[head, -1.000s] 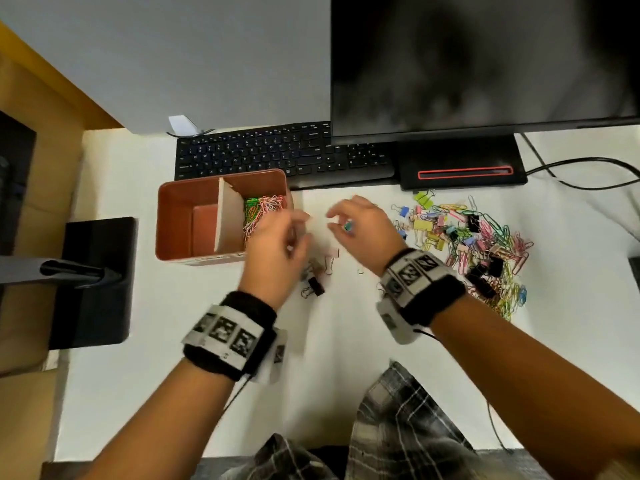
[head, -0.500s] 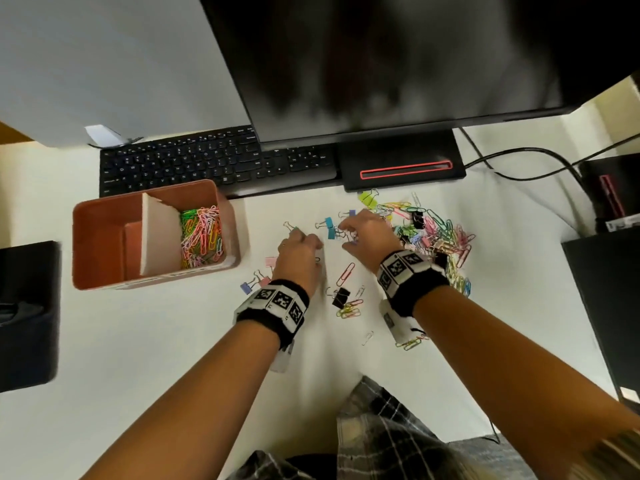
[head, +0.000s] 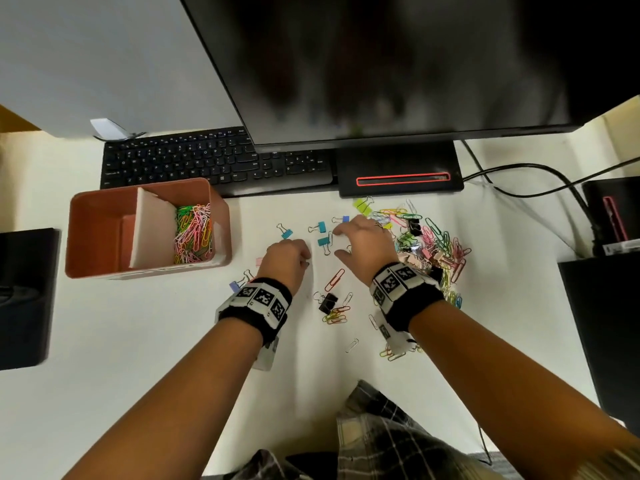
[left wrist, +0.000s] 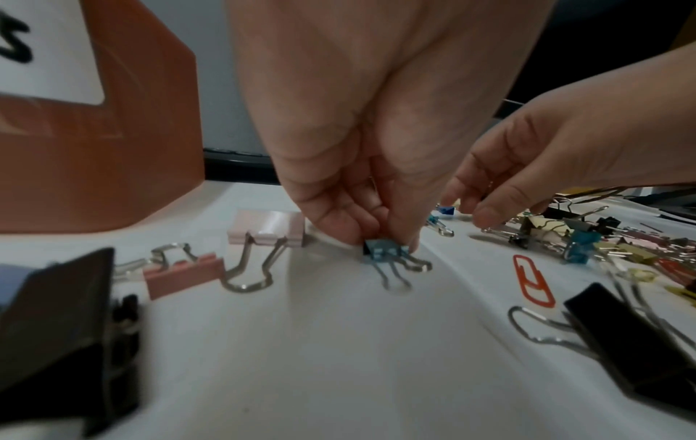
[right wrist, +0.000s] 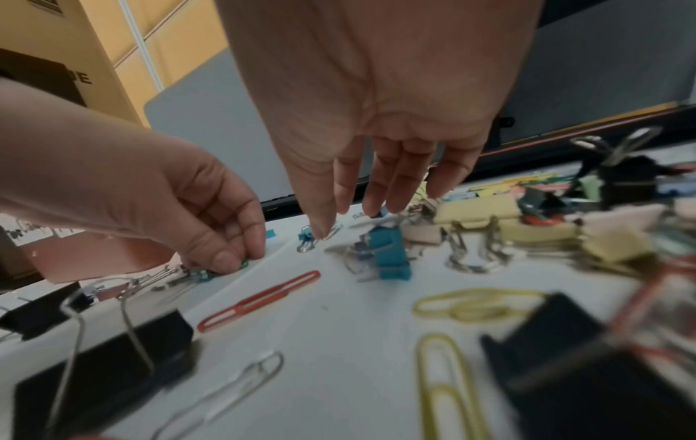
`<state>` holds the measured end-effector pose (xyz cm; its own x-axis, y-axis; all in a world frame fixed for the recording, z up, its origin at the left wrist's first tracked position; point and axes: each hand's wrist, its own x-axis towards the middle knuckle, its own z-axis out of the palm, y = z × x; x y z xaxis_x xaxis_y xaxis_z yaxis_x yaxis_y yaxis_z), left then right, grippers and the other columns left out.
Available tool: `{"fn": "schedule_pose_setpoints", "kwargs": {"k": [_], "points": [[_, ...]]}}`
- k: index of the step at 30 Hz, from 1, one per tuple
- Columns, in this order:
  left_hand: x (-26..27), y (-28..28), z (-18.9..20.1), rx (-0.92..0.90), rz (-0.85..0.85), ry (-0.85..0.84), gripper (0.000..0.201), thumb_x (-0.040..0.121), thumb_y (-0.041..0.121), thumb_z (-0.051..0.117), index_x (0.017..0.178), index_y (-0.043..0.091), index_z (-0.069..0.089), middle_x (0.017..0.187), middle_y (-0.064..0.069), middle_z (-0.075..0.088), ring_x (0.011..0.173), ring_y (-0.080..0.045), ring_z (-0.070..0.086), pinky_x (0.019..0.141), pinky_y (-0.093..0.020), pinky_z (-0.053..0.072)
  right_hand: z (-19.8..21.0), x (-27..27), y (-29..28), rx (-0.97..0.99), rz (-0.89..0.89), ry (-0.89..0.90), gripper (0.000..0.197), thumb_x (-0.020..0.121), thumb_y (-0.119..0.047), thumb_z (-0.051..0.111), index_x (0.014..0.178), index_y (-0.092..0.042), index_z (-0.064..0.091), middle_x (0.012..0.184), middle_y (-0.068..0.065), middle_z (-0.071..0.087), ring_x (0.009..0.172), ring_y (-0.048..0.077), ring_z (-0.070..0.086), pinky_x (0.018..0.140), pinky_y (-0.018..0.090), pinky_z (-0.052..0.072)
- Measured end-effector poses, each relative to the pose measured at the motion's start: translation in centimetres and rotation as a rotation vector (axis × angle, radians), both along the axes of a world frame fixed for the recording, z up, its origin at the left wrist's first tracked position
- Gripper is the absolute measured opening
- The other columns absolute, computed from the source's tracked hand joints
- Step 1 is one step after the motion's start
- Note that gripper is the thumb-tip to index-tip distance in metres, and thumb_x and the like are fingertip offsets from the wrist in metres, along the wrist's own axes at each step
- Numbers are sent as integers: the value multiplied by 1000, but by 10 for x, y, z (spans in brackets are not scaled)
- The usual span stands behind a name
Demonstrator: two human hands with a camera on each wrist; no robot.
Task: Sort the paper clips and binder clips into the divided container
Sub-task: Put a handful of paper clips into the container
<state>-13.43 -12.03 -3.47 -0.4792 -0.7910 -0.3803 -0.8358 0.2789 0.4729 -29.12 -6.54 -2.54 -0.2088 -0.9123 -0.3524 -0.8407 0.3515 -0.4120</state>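
Note:
An orange-brown container [head: 114, 271] with a white divider [head: 152, 230] stands at the left; colourful paper clips [head: 194, 233] fill its right compartment. My left hand [head: 306, 261] pinches a small blue binder clip [left wrist: 384, 251] that lies on the white table. To its right my right hand [head: 334, 242] hovers with relaxed, spread fingers over a teal binder clip [right wrist: 390, 253], holding nothing. A mixed pile of clips [head: 429, 247] lies right of that hand. A red paper clip [head: 335, 279] and a black binder clip [head: 328, 303] lie between my wrists.
A black keyboard [head: 214, 161] and the monitor base [head: 398, 178] run along the back, under a dark monitor [head: 381, 64]. Cables [head: 519, 168] trail at the back right. Black objects stand at the right edge [head: 602, 323] and left edge [head: 24, 296].
My left hand has come away from the container's paper-clip compartment, down to the table, and now pinches a small blue binder clip. My right hand has stayed over the loose clips.

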Motion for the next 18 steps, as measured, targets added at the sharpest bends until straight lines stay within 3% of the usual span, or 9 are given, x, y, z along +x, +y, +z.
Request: {"fn": "schedule_pose_setpoints", "kwargs": {"k": [3,9,14,17,18], "points": [[2,-1,-3,2,-51,-18,16,90,8,50,94,12,65,96,-11,62,92,-26,57,76,-27,43,-2,5,-15,19,46,6,38,87,-21,58,124,-23,53,125,3,51,118,23,46,101,42,38],[11,-1,2,-70,-51,193,10,89,9,55,90,12,65,86,-5,59,78,-18,53,71,-22,41,-12,3,-24,34,45,-3,16,90,-20,54,99,-17,67,104,6,56,100,25,54,85,36,46],[23,6,18,-102,-7,317,9,85,1,59,88,6,65,89,-6,56,72,-6,50,69,-1,34,-12,1,-17,18,109,16,17,91,-15,52,99,-14,67,107,6,60,96,27,59,86,36,44],[34,21,17,-43,-32,311,8,85,1,58,86,7,63,93,-3,51,89,-8,54,78,-13,40,-10,3,-14,-3,91,-10,21,88,-22,58,108,-16,60,111,5,59,100,25,58,91,37,42],[38,27,16,-32,-67,304,8,85,2,58,86,9,63,91,-1,51,86,-9,53,77,-17,41,-10,3,-15,2,69,-16,26,87,-26,60,111,-17,58,113,4,58,101,24,57,92,38,42]]}}
